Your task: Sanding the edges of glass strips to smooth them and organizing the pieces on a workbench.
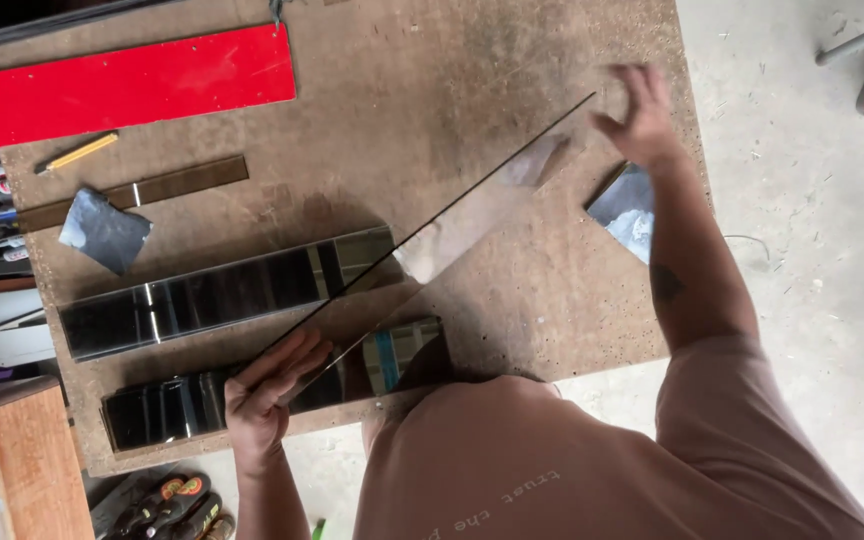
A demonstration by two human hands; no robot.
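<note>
Left hand grips the near end of a long mirror strip, fingers curled over its edge and thumb beneath; the strip rises diagonally, tilted, above the particleboard table. Right hand is blurred at the strip's far end, fingers spread and open; whether it touches the glass cannot be told. Beneath the raised strip lie two more mirror strips, one in mid-table and one at the near edge, roughly parallel. A small mirror offcut sits just beside the right forearm; a grey abrasive sheet, a thin dark strip, a yellow pencil and a red board lie at the far left.

Risk, as judged: the strip appears supported mainly at one end, so its own weight may bend and snap it. Bare fingers on a cut edge invite laceration. A slip would drop it onto the strips below, chipping them. The offcut near the forearm could be knocked off the table.
</note>
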